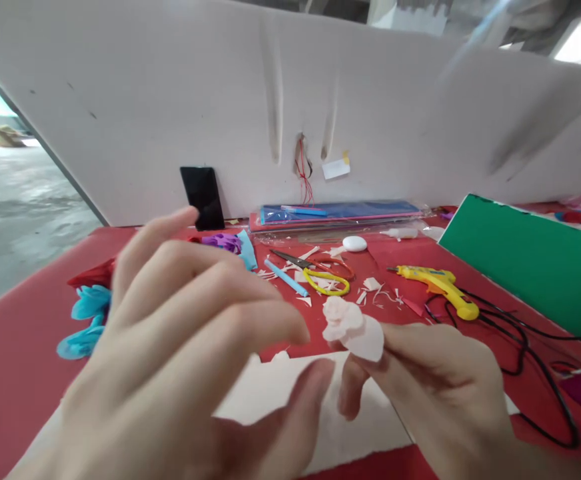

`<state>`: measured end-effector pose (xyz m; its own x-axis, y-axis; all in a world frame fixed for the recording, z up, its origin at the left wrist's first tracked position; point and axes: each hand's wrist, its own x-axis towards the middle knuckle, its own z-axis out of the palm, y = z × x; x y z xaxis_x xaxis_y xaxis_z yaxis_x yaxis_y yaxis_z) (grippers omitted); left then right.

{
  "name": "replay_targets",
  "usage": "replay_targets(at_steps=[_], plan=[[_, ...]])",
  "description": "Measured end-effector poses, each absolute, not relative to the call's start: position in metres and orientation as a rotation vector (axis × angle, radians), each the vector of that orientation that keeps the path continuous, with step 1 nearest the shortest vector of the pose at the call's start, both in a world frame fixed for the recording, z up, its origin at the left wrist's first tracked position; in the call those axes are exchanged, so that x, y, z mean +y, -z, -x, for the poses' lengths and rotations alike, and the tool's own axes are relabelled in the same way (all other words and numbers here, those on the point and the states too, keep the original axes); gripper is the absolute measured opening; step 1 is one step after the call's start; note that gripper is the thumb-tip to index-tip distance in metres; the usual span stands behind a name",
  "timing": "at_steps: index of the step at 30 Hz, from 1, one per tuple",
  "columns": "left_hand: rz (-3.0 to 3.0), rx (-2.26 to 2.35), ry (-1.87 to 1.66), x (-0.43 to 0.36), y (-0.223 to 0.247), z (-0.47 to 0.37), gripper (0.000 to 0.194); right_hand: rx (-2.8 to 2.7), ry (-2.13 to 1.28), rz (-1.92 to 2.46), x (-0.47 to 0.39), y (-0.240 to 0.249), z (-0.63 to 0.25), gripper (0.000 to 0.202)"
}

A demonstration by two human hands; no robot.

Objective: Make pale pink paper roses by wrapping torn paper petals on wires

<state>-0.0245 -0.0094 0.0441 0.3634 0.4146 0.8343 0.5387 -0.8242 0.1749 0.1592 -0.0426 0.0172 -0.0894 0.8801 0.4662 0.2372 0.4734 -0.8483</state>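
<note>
Between the thumb and fingers of my right hand [435, 380] is a pale pink paper flower [343, 320], with a rounded petal [368, 339] at its side nearest the fingertips. My left hand [195, 333] hovers to the left of the flower, fingers apart and thumb spread away, with nothing visible between them. A small space separates its fingertips from the flower. Below both hands lies a white sheet [355, 427] on the red table, partly covered by them.
Scissors [320, 273] with red and yellow handles lie among paper scraps [370, 285], beside a light blue pen [286, 278]. A yellow glue gun [438, 283] trails a black cable. Blue paper flowers [85, 323], a black phone [204, 198] and a green board [535, 267] stand around.
</note>
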Motion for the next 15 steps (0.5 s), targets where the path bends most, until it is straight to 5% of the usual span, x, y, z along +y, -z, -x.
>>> replay_targets(at_steps=[15], plan=[[2.184,-0.799,1.37,-0.0066,-0.0413,0.0124,0.02,-1.575,-0.61,1.051,-0.05,-0.0172,-0.1537,0.029]])
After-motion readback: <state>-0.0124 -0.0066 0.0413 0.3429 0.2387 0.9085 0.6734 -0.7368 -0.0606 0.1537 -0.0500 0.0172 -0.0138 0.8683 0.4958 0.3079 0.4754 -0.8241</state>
